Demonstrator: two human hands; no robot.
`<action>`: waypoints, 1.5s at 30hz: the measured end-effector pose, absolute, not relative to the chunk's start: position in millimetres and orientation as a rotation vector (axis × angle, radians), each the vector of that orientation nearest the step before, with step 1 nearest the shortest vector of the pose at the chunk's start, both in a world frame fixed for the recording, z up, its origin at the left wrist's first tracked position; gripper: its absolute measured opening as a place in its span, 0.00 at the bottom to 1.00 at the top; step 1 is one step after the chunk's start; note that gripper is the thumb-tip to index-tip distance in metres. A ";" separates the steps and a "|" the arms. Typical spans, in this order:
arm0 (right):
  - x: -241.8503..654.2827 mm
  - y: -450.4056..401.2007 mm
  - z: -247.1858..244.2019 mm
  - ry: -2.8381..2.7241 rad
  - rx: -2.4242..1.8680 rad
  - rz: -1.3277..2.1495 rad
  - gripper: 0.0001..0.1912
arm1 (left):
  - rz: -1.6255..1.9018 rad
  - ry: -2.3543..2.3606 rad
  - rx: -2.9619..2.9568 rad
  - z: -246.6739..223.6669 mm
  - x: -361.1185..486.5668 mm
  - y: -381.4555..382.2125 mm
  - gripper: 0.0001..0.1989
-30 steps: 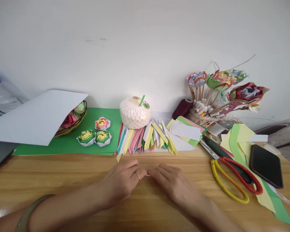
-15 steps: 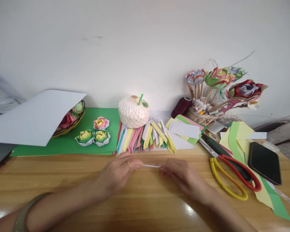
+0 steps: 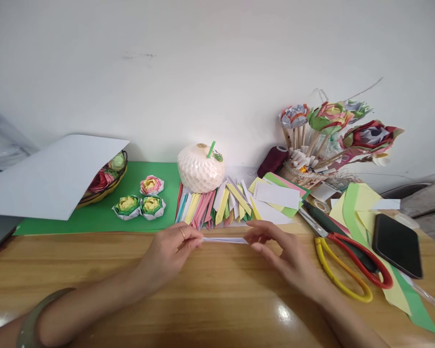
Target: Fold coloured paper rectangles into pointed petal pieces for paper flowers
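The folded white strip (image 3: 224, 240), just below frame centre, is pinched at one end by the left hand (image 3: 171, 252); the right hand (image 3: 284, 249) is loosely spread at the other, contact unclear. Gripped one-sidedly, it could twist or unfold. Glossy wooden tabletop (image 3: 203, 304) below; pale wall (image 3: 217, 72) above.

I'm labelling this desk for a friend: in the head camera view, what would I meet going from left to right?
Large white sheet → three small paper flowers → left hand → white paper strip → right hand → scissors → dark phone.
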State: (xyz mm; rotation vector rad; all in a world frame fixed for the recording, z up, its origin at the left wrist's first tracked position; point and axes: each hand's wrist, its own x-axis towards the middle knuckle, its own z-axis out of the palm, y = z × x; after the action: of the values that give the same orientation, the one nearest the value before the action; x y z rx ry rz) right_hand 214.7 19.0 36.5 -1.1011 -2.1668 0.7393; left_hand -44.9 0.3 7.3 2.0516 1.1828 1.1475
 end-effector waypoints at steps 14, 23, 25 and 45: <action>227.7 30.1 42.3 -1.368 -1.360 0.085 0.10 | 1.088 1.146 2.127 9.4 -37.5 -1.5 0.09; 237.4 58.2 23.7 -1.930 -1.553 0.014 0.16 | 1.035 1.047 2.262 6.6 -38.2 -3.7 0.07; 251.2 68.2 21.7 -1.932 -1.593 -0.101 0.17 | 1.025 1.035 2.275 5.7 -38.9 -3.7 0.07; 292.6 97.0 32.8 -1.845 -1.928 -0.568 0.15 | 0.986 0.895 2.436 0.0 -39.3 -5.0 0.09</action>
State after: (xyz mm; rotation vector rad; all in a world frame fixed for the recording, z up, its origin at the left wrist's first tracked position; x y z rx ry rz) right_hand 292.6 97.0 32.8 -1.9281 -1.8452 -0.5682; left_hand -39.3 -5.0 0.0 2.4357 0.8950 0.9863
